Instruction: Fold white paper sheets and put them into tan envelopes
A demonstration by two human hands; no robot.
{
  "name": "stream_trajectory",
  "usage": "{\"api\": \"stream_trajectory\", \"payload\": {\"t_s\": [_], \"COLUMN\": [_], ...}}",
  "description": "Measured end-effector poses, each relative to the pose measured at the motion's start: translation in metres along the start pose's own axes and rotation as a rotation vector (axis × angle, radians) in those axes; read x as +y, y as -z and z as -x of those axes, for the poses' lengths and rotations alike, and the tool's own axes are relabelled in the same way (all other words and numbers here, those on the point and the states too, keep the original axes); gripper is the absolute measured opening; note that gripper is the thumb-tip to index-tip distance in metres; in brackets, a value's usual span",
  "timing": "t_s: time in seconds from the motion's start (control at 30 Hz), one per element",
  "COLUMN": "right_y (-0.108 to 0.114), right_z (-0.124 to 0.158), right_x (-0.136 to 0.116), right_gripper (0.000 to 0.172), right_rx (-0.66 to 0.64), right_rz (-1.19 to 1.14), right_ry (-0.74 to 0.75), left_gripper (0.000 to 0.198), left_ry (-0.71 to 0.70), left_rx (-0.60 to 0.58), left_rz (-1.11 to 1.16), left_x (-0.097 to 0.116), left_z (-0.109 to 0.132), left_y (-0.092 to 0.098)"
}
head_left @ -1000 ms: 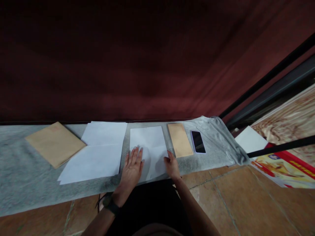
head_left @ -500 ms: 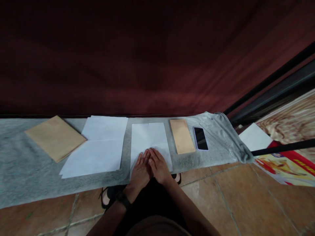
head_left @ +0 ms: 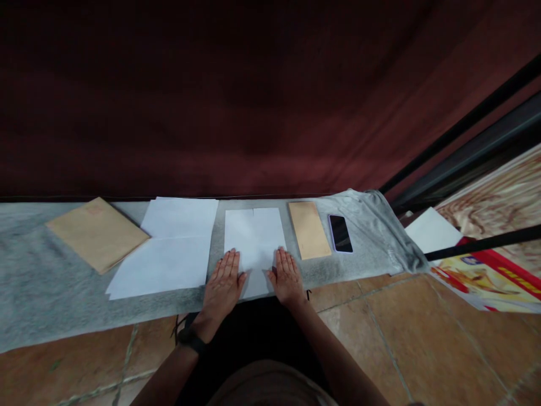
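A sheet of white paper (head_left: 254, 231) lies flat on the grey cloth in front of me, with a small mark or slit at its far edge. My left hand (head_left: 223, 282) rests flat on the paper's near left side, fingers stretched out. On the near right side my right hand (head_left: 287, 276) lies flat too, its fingers pointing away from me. A strip of paper shows between the two hands. Just right of the sheet is a narrow brown envelope (head_left: 310, 230). Left of it are several larger white sheets (head_left: 169, 254) with a crease across them.
A larger brown envelope (head_left: 96, 234) overlaps the loose sheets at the left. A phone (head_left: 340, 233) lies right of the narrow envelope. Grey cloth (head_left: 372, 262) covers the bench. Dark bars (head_left: 486, 243) and a colourful printed box (head_left: 486, 279) stand at the right.
My hands, which were together at the middle of the paper's near part, have slid apart to its left and right edges. The view has shifted slightly.
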State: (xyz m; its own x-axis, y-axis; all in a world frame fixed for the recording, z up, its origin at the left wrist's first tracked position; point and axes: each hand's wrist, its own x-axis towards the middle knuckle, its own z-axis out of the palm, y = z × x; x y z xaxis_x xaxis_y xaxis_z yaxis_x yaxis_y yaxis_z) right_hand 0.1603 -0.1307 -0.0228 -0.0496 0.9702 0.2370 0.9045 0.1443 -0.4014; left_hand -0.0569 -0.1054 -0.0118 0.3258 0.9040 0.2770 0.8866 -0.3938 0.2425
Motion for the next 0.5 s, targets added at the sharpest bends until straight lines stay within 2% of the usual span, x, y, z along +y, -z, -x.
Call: {"api": "stream_trajectory", "payload": {"t_s": [0.13,0.27,0.37,0.5], "right_y": [0.005,0.006,0.000,-0.015], "right_z": [0.007,-0.010,-0.040,-0.087], "right_x": [0.003,-0.004,-0.012,-0.020], "right_gripper": [0.063,0.058,0.055,0.053], "right_rx": [0.003,-0.019,-0.049,-0.095], "right_rz": [-0.012,-0.070,-0.100,-0.061], "right_ry": [-0.037,-0.017,0.062,0.135], "left_gripper": [0.063,0.060,0.059,0.058], "left_ry": [0.055,-0.052,-0.015,0.007], "left_rx": [0.038,-0.012,-0.017,-0.082], "left_rz": [-0.008,0.036,0.036,0.023], "left_x": [0.012,0.031,0.030,0.010], "left_z": [0.004,-0.008,-0.036,-0.085], "left_y": [0.003,-0.001,-0.010,-0.023]}}
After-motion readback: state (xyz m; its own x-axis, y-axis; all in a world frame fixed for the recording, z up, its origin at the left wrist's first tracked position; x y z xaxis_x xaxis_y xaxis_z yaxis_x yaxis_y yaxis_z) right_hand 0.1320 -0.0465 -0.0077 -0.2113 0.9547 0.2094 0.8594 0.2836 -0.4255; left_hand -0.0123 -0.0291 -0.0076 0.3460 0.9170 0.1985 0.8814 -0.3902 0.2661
